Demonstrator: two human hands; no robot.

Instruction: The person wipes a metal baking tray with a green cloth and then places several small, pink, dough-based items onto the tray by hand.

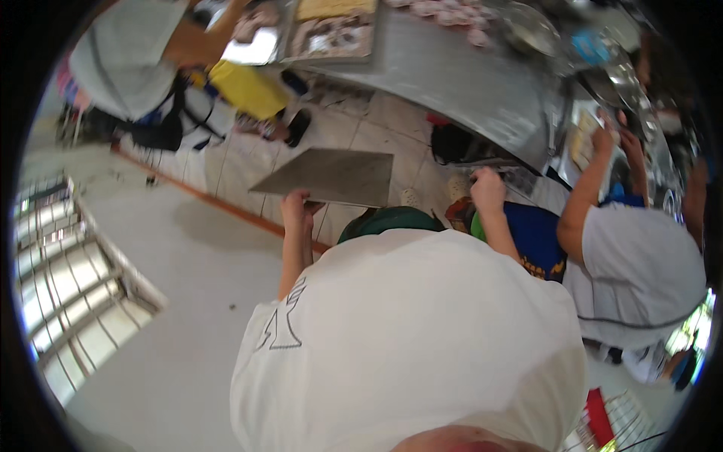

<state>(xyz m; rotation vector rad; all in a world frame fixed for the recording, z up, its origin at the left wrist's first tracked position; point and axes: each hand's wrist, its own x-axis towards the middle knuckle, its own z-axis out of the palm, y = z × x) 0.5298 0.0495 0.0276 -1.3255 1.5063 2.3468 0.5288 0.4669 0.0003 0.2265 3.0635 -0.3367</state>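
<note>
My left hand [296, 205] grips the near left edge of a flat grey metal baking tray [335, 175]. The tray is held out in front of me, over the tiled floor and apart from the table, and no food shows on it. My right hand [488, 190] is closed, its fingers curled, close to the near edge of the steel table [459, 87]. Whether it holds anything is too small and blurred to make out.
On the table's far side stand a tray of brownish food [331, 45], pink rounded pieces [444, 13] and a metal bowl [531, 32]. One person [132, 56] stands at the left, another [640, 264] works close on my right. A dark bag [450, 143] sits under the table.
</note>
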